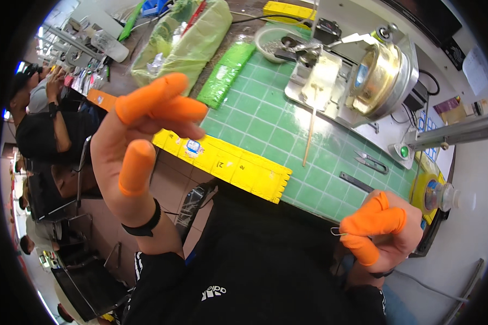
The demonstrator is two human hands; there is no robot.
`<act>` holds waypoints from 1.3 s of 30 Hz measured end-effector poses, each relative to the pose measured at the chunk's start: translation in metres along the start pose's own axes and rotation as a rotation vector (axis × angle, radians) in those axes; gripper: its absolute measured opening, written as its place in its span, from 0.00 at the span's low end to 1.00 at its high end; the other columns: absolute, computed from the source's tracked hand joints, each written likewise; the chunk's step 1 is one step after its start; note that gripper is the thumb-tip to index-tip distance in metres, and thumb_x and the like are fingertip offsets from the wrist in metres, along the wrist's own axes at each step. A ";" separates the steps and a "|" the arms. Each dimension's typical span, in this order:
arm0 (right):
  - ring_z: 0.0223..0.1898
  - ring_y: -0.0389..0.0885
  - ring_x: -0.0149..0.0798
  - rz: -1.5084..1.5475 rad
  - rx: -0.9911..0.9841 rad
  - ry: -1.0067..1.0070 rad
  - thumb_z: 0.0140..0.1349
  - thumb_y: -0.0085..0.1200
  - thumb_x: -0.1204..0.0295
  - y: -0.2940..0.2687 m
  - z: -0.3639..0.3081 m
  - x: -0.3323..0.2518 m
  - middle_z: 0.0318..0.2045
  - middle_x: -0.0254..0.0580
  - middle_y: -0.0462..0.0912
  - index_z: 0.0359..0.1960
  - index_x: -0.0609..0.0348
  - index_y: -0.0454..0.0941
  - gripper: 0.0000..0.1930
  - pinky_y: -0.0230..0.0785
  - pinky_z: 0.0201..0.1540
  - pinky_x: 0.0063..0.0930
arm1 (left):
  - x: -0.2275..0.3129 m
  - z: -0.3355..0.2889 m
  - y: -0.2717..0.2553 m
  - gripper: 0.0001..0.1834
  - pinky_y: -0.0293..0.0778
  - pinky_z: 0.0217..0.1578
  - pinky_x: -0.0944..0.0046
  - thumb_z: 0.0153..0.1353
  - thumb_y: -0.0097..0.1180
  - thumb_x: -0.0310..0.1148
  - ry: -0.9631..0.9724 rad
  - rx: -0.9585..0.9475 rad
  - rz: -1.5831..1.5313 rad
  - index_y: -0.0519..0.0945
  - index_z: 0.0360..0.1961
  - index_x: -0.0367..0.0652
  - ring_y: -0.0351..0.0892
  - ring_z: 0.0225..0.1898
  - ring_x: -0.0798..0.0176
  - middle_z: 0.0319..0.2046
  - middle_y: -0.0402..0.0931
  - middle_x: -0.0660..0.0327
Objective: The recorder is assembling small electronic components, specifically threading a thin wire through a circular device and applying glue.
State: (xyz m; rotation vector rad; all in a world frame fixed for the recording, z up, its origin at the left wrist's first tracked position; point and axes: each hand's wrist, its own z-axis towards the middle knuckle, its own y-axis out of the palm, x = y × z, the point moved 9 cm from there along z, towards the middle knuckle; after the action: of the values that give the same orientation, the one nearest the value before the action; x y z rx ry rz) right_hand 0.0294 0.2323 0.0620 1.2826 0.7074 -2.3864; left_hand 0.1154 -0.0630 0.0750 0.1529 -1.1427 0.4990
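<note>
"Green squares covered the worktop (279,130), and a yellow measuring strip (222,162) ran along its near edge. What stood toward the back?"

"A machine (382,81) with a round, brassy wheel, on the right. One pale, thin stick (309,136) reached from it toward the near edge. To its left sat a pale bowl (271,42) of small grey bits, near a shiny green packet (228,73)."

"And the right hand (390,233)?"

"Just off the near edge at the right, with orange covers on the thumb and fingers. Its grip was closed, thumb against fingers, pinching a small wire loop (335,231) that poked out leftward from the fingertips."

"So the loop was clear of the worktop?"

"Yes, it was in that pinch. Nearby on the green lay a dark flat bar (356,181) and, behind it, a pair of small snips (378,164)."

"What about the left hand (113,149)?"

"Raised, beyond the left end of the yellow strip, orange covers on it too. Its grip was apart, thumb well clear of the fingers, holding nothing that I could see. Farther left, a person in black (46,132) sat in the background."
</note>
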 end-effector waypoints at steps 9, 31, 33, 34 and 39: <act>0.19 0.74 0.31 0.260 -0.082 0.092 0.49 0.81 0.71 0.012 0.000 0.011 0.22 0.40 0.83 0.27 0.62 0.81 0.16 0.61 0.22 0.25 | 0.036 -0.021 0.128 0.27 0.82 0.43 0.58 0.46 0.85 0.32 0.316 -0.632 0.095 0.87 0.48 0.37 0.88 0.41 0.53 0.44 0.88 0.49; 0.23 0.76 0.27 0.236 -0.106 0.119 0.40 0.88 0.64 0.014 -0.008 0.015 0.33 0.48 0.83 0.43 0.65 0.78 0.33 0.64 0.25 0.18 | 0.009 -0.023 0.128 0.17 0.80 0.28 0.60 0.47 0.78 0.21 0.155 -0.518 -0.401 0.82 0.36 0.29 0.83 0.26 0.55 0.33 0.83 0.49; 0.23 0.75 0.26 0.201 -0.108 0.123 0.43 0.87 0.65 0.014 -0.006 0.013 0.31 0.47 0.82 0.43 0.65 0.78 0.31 0.63 0.25 0.17 | 0.011 -0.022 0.126 0.17 0.79 0.27 0.60 0.47 0.78 0.21 0.166 -0.496 -0.411 0.82 0.35 0.28 0.83 0.26 0.55 0.32 0.83 0.49; 0.23 0.75 0.26 0.202 -0.109 0.122 0.43 0.87 0.65 0.015 -0.006 0.011 0.31 0.47 0.82 0.43 0.65 0.78 0.31 0.63 0.25 0.17 | 0.011 -0.022 0.127 0.17 0.79 0.27 0.60 0.47 0.78 0.21 0.164 -0.510 -0.405 0.82 0.35 0.28 0.83 0.26 0.55 0.32 0.83 0.49; 0.23 0.74 0.26 0.085 -0.124 0.149 0.47 0.83 0.69 0.015 -0.001 0.004 0.31 0.48 0.83 0.43 0.65 0.78 0.27 0.63 0.26 0.18 | 0.010 -0.023 0.134 0.17 0.78 0.27 0.60 0.46 0.79 0.21 0.146 -0.533 -0.406 0.83 0.35 0.29 0.83 0.26 0.56 0.33 0.84 0.47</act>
State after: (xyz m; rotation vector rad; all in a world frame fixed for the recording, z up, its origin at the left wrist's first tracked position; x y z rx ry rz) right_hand 0.0356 0.2207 0.0539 1.4188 0.8129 -2.1608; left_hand 0.0770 0.0662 0.0566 -0.1141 -1.0314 -0.1588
